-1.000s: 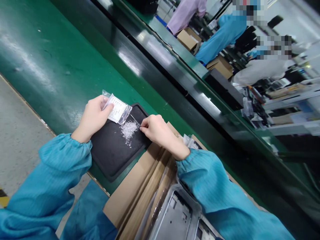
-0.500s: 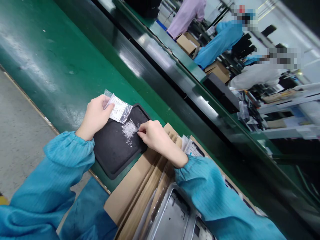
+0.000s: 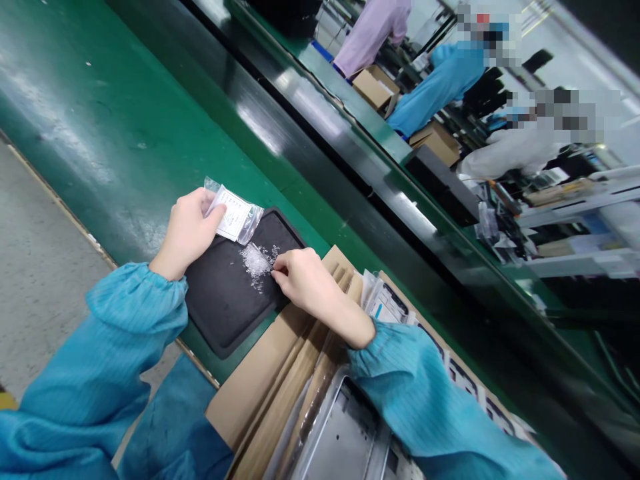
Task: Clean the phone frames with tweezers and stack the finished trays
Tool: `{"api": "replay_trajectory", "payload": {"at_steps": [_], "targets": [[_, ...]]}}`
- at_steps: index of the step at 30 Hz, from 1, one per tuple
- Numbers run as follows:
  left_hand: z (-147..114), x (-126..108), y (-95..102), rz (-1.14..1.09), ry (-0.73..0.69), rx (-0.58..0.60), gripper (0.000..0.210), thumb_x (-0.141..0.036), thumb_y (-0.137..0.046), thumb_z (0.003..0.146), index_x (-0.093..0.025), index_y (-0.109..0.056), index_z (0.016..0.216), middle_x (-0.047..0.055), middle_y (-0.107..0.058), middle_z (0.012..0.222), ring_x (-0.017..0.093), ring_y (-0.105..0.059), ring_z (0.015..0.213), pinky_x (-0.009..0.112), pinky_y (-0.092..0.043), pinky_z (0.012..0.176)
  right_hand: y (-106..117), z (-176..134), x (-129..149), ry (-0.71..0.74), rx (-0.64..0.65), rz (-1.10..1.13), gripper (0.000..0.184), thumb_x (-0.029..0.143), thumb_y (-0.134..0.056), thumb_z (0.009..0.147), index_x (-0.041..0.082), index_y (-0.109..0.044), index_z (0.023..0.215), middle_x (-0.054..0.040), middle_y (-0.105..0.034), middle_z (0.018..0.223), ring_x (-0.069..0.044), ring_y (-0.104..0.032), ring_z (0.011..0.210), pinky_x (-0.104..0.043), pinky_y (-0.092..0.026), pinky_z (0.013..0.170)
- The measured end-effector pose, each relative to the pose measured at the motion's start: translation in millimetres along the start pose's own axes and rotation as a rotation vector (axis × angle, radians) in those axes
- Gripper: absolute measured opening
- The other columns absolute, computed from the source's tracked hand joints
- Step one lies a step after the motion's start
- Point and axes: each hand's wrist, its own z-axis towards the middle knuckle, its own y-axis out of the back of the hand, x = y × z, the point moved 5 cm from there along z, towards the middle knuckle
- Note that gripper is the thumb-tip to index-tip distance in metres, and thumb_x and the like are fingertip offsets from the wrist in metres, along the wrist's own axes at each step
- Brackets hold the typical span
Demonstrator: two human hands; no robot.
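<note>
My left hand (image 3: 190, 223) pinches the edge of a small clear plastic bag (image 3: 247, 230) with a printed white label facing up. The bag is held over the far left part of a black tray (image 3: 225, 313). On that tray lies a loose heap of tiny clear pieces (image 3: 256, 262), some scattered round it; they are too small to name. My right hand (image 3: 303, 277) is closed at the heap's right side. Between its thumb and fingers is a thin metal tool (image 3: 262, 255), slim like tweezers, its tip at the pieces. Part of the tool is hidden by the fingers.
A cardboard box (image 3: 265, 373) with dividers stands against the tray's near right side, under my right forearm. Metal-framed panels (image 3: 340, 433) lie nearest me. A dark metal rail (image 3: 280, 93) runs behind the green bench (image 3: 125, 133). Several people work beyond it.
My right hand has shifted slightly down and left with the thin tool, which now lies lower across the heap. The bag in my left hand has moved slightly left.
</note>
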Motion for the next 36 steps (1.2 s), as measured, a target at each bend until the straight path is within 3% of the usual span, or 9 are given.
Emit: {"api": "replay_trajectory", "payload": {"at_steps": [8, 13, 36], "targets": [[-1.4, -2.0, 0.6, -0.053, -0.004, -0.01, 0.015, -0.033, -0.065, 0.081, -0.021, -0.068, 0.089, 0.008, -0.076, 0.091, 0.027, -0.07, 0.083, 0.038, -0.055, 0.072, 13.2, 2.0, -32.4, -0.075, -0.04, -0.039, 0.016, 0.025, -0.061, 0.1, 0.012, -0.068, 0.093, -0.0023, -0.07, 0.09, -0.015, -0.068, 0.087, -0.034, -0.057, 0.085], [-1.7, -0.9, 0.3, -0.075, -0.004, 0.005, 0.018, -0.036, -0.066, 0.081, -0.021, -0.068, 0.09, 0.009, -0.076, 0.091, 0.028, -0.07, 0.083, 0.038, -0.055, 0.07, 8.9, 4.1, -45.8, -0.127, -0.023, -0.075, 0.019, 0.029, -0.062, 0.101, 0.012, -0.067, 0.094, -0.0026, -0.069, 0.091, -0.015, -0.068, 0.087, -0.034, -0.058, 0.083], [-3.4, -2.7, 1.6, -0.075, 0.002, 0.002, 0.017, -0.035, -0.066, 0.081, -0.021, -0.067, 0.089, 0.009, -0.075, 0.091, 0.029, -0.069, 0.082, 0.04, -0.053, 0.07, -1.6, -6.3, -6.5, 0.004, 0.032, -0.104, 0.017, 0.024, -0.062, 0.1, 0.012, -0.067, 0.088, -0.0026, -0.07, 0.09, -0.015, -0.069, 0.089, -0.034, -0.057, 0.086]]}}
